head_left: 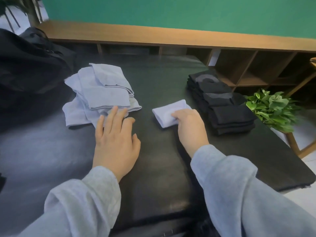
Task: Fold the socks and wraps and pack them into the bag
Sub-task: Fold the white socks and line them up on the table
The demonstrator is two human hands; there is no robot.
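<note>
A loose pile of pale blue socks and wraps (100, 93) lies at the left of the dark table (153, 159). My left hand (116, 139) reaches to the pile's near edge with straight fingers, its fingertips touching the cloth. A small folded pale blue sock (168, 109) lies in the middle of the table. My right hand (189, 127) pinches its near right corner. A stack of folded black socks (222, 103) stands to the right of it. The black bag (29, 65) sits at the far left.
A wooden shelf unit with open compartments (248, 69) runs behind the table under a green wall. A green potted plant (273, 108) stands just off the table's right edge. The table's right edge lies close behind the black stack.
</note>
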